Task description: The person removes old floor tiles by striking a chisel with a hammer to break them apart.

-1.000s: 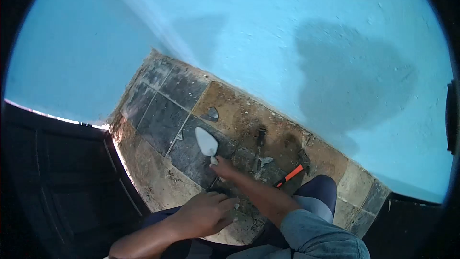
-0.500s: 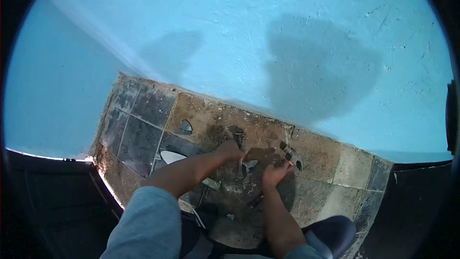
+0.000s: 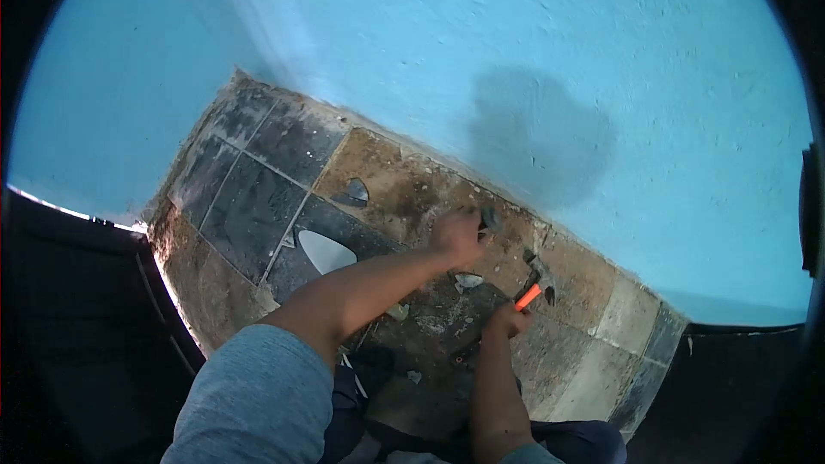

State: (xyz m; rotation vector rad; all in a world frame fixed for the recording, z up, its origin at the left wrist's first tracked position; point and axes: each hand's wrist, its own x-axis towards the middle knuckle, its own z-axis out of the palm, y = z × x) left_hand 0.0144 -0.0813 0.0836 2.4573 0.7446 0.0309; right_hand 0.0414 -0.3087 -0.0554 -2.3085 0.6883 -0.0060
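My right hand [image 3: 509, 321] is closed around the orange handle of a claw hammer [image 3: 540, 282], its metal head low over the bare floor patch. To its left, my left hand [image 3: 458, 236] is in a fist with a short dark object [image 3: 490, 221] sticking out on its far side; I cannot tell what kind it is. Below this hand lies a pale broken shard [image 3: 468, 281]. A pointed pale trowel blade [image 3: 326, 252] rests on the tiles near my left forearm, which hides its handle end.
Dark square tiles [image 3: 256, 204] cover the left of the floor, with rough brown bed [image 3: 374, 163] along the blue wall [image 3: 361, 43]. A broken tile piece [image 3: 357, 192] lies there. Paler tiles [image 3: 632, 314] are at right. Dark panels flank both sides.
My left hand has moved right and slightly up in the view. The hammer's orange handle and head now show clearly in my right hand. The camera view has tilted.
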